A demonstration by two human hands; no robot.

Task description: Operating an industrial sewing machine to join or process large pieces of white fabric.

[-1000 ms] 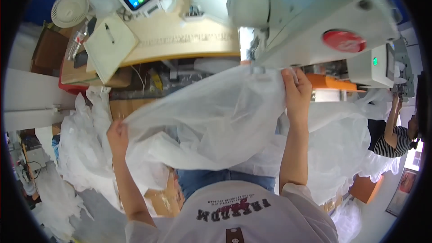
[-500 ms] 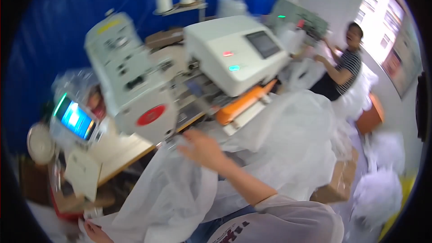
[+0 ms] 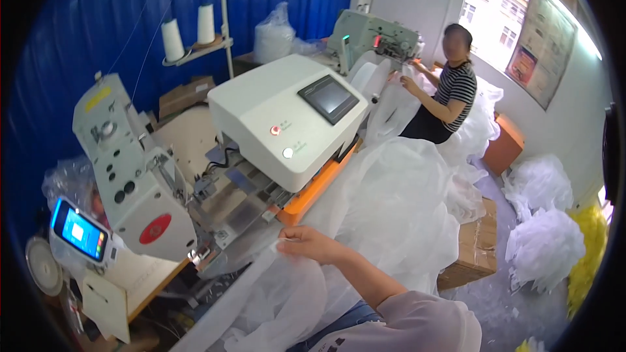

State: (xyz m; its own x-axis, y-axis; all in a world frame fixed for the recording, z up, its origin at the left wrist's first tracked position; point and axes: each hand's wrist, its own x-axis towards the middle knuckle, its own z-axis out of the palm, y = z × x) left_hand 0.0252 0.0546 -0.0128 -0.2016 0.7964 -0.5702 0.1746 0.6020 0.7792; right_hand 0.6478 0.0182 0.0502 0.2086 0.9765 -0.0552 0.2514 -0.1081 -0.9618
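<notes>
My right hand [image 3: 305,246] pinches the edge of a thin white translucent fabric [image 3: 287,293] between thumb and fingertips, just in front of the orange strip of a white machine housing [image 3: 290,107]. From there the fabric drapes down over my lap toward the lower left. My left hand lies outside the picture. To the left of my right hand stands a sewing machine head [image 3: 134,176] with a red oval mark, and its needle area shows no fabric under it that I can make out.
A lit control screen [image 3: 79,229] sits at the left. A large heap of white fabric [image 3: 398,202] lies to the right, by a cardboard box [image 3: 471,248]. A co-worker in a striped top [image 3: 456,91] handles fabric at another machine [image 3: 375,36]. White bundles [image 3: 544,248] lie on the floor.
My right hand has moved slightly right and down, its fingers now closed on the fabric edge. My left hand has left the picture at the lower left. The view has turned right.
</notes>
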